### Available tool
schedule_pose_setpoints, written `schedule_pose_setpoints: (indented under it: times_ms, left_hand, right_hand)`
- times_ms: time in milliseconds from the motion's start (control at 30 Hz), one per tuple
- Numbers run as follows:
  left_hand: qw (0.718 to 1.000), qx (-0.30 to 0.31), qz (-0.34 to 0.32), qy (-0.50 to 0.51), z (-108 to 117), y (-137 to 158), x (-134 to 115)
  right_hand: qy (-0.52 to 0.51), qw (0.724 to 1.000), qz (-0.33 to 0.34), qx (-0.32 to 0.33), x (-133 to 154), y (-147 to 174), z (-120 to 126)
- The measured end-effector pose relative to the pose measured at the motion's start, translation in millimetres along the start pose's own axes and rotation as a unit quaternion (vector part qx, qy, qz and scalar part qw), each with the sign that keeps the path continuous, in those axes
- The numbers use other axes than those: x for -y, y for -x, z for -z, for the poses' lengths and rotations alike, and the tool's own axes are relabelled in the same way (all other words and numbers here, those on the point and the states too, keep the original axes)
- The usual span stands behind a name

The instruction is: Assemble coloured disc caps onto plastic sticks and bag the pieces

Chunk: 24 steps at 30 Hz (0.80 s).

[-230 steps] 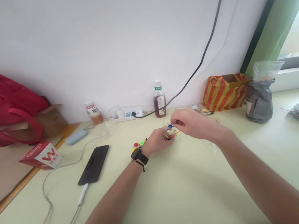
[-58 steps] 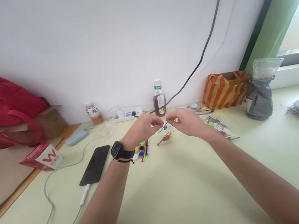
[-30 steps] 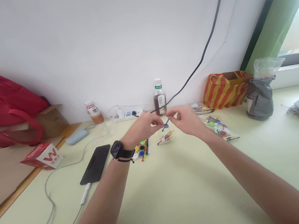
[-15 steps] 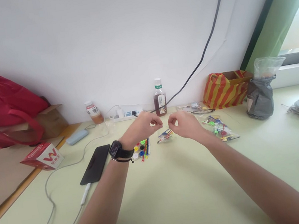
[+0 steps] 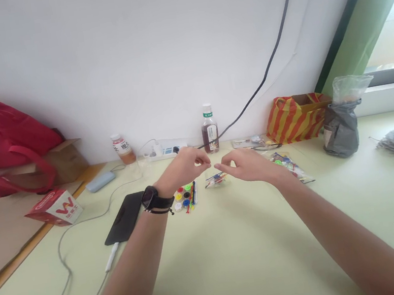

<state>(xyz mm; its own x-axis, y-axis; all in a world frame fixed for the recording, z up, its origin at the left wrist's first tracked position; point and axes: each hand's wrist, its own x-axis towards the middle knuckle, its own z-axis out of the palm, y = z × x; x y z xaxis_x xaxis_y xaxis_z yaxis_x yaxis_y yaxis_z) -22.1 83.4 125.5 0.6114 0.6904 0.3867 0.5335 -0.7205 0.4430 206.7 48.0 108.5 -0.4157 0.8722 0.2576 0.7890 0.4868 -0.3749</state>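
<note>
My left hand [image 5: 189, 164], with a black watch [image 5: 151, 198] on its wrist, is closed in a pinch of thumb and forefinger. Facing it across a narrow gap, my right hand [image 5: 248, 163] also has thumb and forefinger drawn together. Whatever the fingertips hold is too small or too clear to make out. Just below them lies a small clear plastic bag [image 5: 216, 180] with thin coloured sticks inside. Round coloured plastic pieces [image 5: 184, 197] and coloured sticks [image 5: 192, 195] lie under my left wrist. A second clear bag of coloured parts [image 5: 292, 167] is partly hidden behind my right wrist.
A black phone [image 5: 124, 219] with a charging cable [image 5: 63, 258] and a red-white box [image 5: 55, 208] lie left. Two drink bottles [image 5: 210, 133], a power strip [image 5: 168, 152] and a striped bag [image 5: 297, 116] line the wall. A grey bag [image 5: 342, 129] stands right.
My right hand has turned slightly flatter, its thumb reaching further left toward my left hand. The left pinch stays much the same. The view has shifted a little.
</note>
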Motion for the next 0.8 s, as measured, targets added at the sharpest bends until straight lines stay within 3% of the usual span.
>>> schedule_pose_setpoints:
  times_ms: [133, 233, 367, 400, 433, 500, 567, 633, 800]
  left_hand:
    - [0.999, -0.007, 0.008, 0.049, 6, 1, 2]
    - [0.988, -0.039, 0.011, 0.152, 12, 1, -4]
    - [0.93, -0.148, -0.001, 0.337, 3, 8, -22]
    - [0.915, -0.152, 0.0, 0.373, -5, 13, -26]
    - [0.907, -0.108, 0.011, 0.406, -15, 19, -29]
    - [0.89, 0.022, 0.062, 0.452, -38, 34, -33]
    - [0.875, 0.084, 0.107, 0.465, -61, 50, -34]
    - [0.869, 0.066, 0.131, 0.473, -79, 64, -32]
    - [0.879, 0.022, 0.176, 0.443, -101, 76, -24]
  right_hand:
    - [-0.015, 1.0, 0.021, -0.006, -4, 1, 13]
    - [-0.057, 0.996, 0.06, -0.043, 1, 9, 31]
    - [-0.155, 0.978, 0.083, -0.116, 16, 26, 50]
    - [-0.175, 0.973, 0.08, -0.127, 20, 30, 51]
    - [-0.187, 0.97, 0.079, -0.133, 23, 33, 49]
    - [-0.191, 0.97, 0.082, -0.126, 26, 40, 41]
    - [-0.19, 0.973, 0.088, -0.094, 25, 46, 28]
    - [-0.206, 0.97, 0.092, -0.09, 21, 52, 11]
    - [-0.291, 0.936, 0.054, -0.193, 2, 67, -35]
